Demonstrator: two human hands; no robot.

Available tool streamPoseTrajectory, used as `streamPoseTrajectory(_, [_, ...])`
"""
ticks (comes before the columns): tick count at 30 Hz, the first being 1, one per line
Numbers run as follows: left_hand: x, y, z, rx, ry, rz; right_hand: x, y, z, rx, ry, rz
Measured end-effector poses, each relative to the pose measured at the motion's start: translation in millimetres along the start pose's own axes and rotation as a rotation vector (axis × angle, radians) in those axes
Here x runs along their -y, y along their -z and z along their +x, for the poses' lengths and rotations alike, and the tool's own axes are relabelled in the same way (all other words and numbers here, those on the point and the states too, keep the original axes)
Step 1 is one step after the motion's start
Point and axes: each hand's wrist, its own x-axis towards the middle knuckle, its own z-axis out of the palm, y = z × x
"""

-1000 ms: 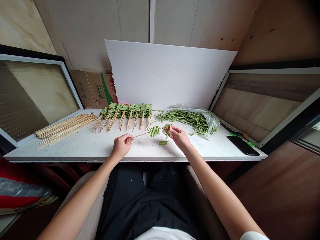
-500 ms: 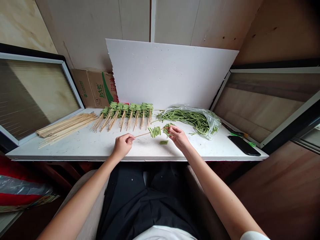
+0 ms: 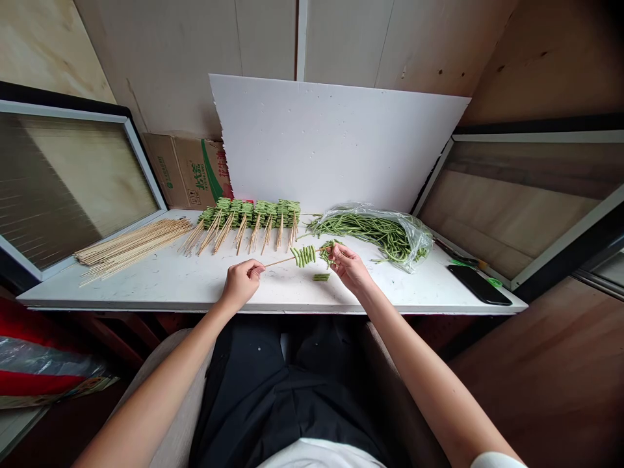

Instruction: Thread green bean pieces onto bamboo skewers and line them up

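Note:
My left hand (image 3: 242, 285) is closed around the blunt end of a wooden skewer (image 3: 279, 262). Several short green bean pieces (image 3: 304, 256) are threaded side by side on it, held above the table. At the skewer's other end, the thumb and fingers of my right hand (image 3: 347, 265) pinch together on its tip. Behind those fingers shows a small cluster of green beans (image 3: 325, 256); whether any of it is also in the hand is unclear. A little pile of cut bean pieces (image 3: 321, 277) lies on the table below.
Loose bare skewers (image 3: 134, 246) lie at the left. Finished bean skewers (image 3: 251, 214) are stacked along the back, sticks toward me. Long green beans (image 3: 361, 227) spill from a clear plastic bag (image 3: 415, 237). A black phone (image 3: 478, 285) rests at the right, and a white board (image 3: 336, 143) stands behind.
The view has shifted slightly. Both hands keep nearly the same pose on the skewer, with no clear change in the bean pieces.

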Motion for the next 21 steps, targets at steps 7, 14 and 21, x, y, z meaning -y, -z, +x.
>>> streamPoseTrajectory(7, [-4,2.2,1,-0.01,-0.014,0.041,1,-1,-1,-0.018,0.099,-0.132])
streamPoseTrajectory(14, [-7,5.4,1,-0.017,-0.044,0.073,-1,-1,1,-0.079,0.243,-0.269])
streamPoseTrajectory(21, [-11,9.0,4,-0.03,-0.059,0.103,-2,-2,0,-0.075,0.242,-0.271])
